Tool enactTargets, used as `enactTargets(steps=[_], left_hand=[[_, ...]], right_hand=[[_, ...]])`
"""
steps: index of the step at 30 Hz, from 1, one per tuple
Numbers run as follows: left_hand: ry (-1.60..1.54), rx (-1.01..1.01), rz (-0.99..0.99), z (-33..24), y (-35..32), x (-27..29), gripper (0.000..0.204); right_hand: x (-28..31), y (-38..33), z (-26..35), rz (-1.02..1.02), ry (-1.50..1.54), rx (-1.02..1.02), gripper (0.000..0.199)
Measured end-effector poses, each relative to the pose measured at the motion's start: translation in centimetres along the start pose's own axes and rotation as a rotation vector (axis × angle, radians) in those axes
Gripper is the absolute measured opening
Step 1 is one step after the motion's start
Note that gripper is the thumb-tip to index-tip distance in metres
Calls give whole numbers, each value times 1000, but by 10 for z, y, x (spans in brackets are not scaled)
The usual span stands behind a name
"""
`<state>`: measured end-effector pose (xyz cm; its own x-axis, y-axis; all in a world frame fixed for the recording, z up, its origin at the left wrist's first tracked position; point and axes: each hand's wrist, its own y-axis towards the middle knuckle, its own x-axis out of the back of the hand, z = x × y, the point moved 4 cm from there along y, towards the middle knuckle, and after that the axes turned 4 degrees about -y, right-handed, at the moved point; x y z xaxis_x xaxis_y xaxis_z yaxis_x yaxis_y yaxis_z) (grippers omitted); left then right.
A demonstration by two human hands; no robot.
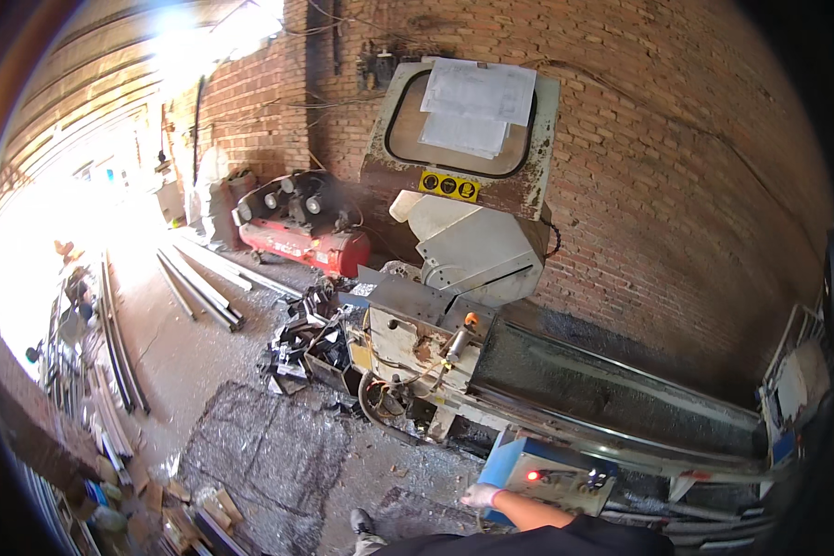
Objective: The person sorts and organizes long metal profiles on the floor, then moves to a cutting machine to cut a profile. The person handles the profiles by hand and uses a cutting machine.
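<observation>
My right hand [480, 496] reaches in from the lower edge, with a dark sleeve above the bare forearm and a red band at the wrist. It is closed on the near left edge of a control box [565, 477], its fingers small and partly hidden. The box has a blue side, a pale panel, a lit red light and several dark knobs. My left hand is out of view. Beyond the box stands a cutting saw [417, 338] with a worn pale body. Its raised hood [380, 153] has a window with paper sheets [477, 93] over it.
A long conveyor bed [612, 385] runs right from the saw along a brick wall [639, 185]. A red air compressor [306, 246] stands behind at the left. Metal offcuts [296, 338] heap beside the saw. Long metal profiles [199, 287] lie on the floor. A dark mat [259, 454] lies nearer.
</observation>
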<state>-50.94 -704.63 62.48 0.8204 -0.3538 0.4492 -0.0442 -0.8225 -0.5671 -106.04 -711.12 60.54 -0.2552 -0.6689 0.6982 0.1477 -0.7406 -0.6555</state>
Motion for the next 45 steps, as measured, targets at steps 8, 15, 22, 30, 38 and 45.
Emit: enactTargets(steps=[8, 15, 22, 30, 38, 45], left_hand=[[194, 38, 163, 14, 214, 187, 18], [80, 229, 131, -48, 459, 279, 15], [103, -272, 786, -209, 416, 6, 15], [745, -771, 1072, -212, 210, -230, 13], [945, -843, 1115, -172, 108, -293, 11], [1300, -1034, 1132, -139, 67, -336, 11]], right_hand=[[15, -70, 69, -193, 344, -367, 67], [-60, -154, 103, -395, 641, -708, 40], [-282, -248, 157, -274, 626, -934, 30], [-532, -288, 269, -75, 985, -969, 34], [-577, -401, 214, -371, 1253, -1204, 26], [-599, -490, 75, -1035, 1539, -1233, 35]])
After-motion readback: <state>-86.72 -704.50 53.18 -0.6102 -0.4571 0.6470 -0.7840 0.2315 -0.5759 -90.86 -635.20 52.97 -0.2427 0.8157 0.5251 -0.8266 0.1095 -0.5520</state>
